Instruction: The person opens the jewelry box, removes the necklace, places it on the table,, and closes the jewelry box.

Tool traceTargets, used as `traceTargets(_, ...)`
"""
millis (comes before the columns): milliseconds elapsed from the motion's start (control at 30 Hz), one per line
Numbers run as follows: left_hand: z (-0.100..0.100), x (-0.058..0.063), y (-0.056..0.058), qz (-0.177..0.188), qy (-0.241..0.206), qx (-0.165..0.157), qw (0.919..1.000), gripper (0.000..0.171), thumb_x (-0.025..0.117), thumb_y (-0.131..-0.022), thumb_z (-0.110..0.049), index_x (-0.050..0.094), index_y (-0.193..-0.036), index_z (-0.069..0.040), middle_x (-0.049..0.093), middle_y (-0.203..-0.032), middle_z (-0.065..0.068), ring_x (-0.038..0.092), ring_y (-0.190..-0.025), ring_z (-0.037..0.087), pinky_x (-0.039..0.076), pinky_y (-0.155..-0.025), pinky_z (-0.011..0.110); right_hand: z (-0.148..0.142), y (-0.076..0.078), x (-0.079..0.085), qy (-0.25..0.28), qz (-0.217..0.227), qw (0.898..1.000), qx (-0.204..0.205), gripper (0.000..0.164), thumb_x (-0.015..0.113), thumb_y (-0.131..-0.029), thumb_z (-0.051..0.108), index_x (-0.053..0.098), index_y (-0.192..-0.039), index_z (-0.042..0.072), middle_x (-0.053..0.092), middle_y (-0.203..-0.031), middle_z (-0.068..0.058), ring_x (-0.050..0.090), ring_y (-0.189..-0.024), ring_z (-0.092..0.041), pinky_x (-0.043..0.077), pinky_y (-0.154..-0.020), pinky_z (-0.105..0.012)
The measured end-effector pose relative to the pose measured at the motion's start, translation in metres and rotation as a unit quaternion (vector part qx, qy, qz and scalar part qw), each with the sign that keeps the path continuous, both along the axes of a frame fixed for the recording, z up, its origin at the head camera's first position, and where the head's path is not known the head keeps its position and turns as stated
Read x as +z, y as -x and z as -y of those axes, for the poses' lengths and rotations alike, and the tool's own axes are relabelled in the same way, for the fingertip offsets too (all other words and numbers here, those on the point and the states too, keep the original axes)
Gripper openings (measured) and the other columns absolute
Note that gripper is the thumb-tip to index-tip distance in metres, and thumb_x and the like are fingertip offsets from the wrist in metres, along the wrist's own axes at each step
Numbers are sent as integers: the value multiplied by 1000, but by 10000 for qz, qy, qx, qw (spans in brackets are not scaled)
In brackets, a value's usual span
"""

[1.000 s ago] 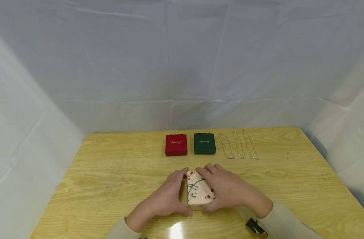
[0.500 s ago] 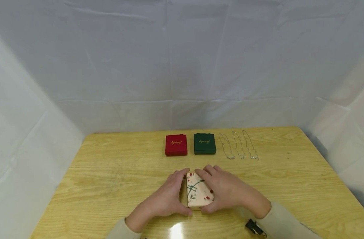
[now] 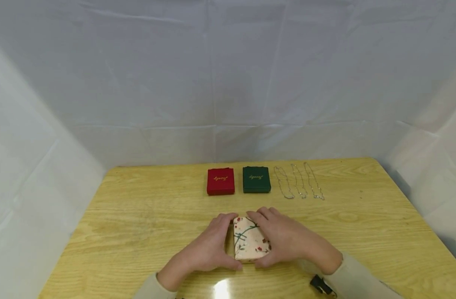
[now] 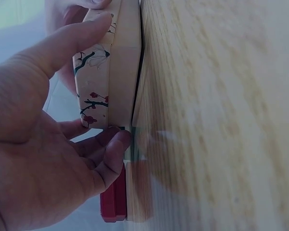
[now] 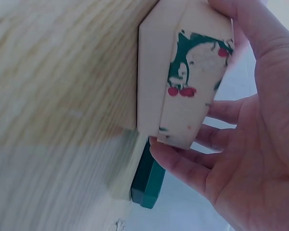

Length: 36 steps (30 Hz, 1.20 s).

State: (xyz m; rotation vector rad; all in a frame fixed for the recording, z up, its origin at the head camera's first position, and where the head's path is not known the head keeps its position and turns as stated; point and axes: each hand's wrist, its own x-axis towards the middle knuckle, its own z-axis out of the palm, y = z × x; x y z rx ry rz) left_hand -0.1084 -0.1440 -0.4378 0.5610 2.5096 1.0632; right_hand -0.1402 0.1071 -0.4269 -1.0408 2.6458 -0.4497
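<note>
A small cream gift box (image 3: 250, 240) with red flowers and green branches lies on the table near its front, between both hands. My left hand (image 3: 212, 243) holds its left end, thumb on the near side and fingers at the far side. My right hand (image 3: 285, 234) grips the right end the same way and covers part of the top. In the left wrist view, a plain cream lower part (image 4: 124, 82) shows beneath the patterned lid (image 4: 94, 91). The right wrist view shows the same box (image 5: 192, 86) with fingertips at its far corner.
Behind the hands stand a red box (image 3: 220, 181) and a dark green box (image 3: 256, 180), both with gold lettering. Several thin silver chains (image 3: 302, 182) lie to their right. White sheeting (image 3: 228, 83) encloses the wooden table (image 3: 145, 216) at the back and sides.
The floral box has shifted very slightly toward me, and my right hand has edged a little to the right. My left hand has hardly moved. The other boxes and chains stay put.
</note>
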Motion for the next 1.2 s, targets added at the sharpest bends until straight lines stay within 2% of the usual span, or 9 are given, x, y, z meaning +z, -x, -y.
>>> traceTargets(200,0,-1,0,-58,1,19,10000,127,103,-65,-36,28,-164,-4,42,-157,10,37,-148,31,34,-121,54,-14,-1,1,42,-18,10000,-74,119,91,-69,62,40,-161,7,52,-149,-6,51,-129,-19,52,-106,-43)
traceTargets(533,3,1,-1,16,128,15,9999,127,101,-66,-44,31,-164,-5,40,-159,11,37,-147,32,36,-119,55,-21,-3,-2,182,170,9997,-32,112,94,-70,53,43,-158,4,51,-146,-4,50,-123,-14,51,-107,-38)
traceTargets(1200,4,1,0,-59,175,-83,9998,123,99,-71,-43,32,-165,-2,44,-152,7,40,-144,29,36,-120,53,-22,-3,-4,195,53,9998,64,111,93,-72,55,45,-158,5,51,-145,-3,51,-123,-13,52,-106,-38)
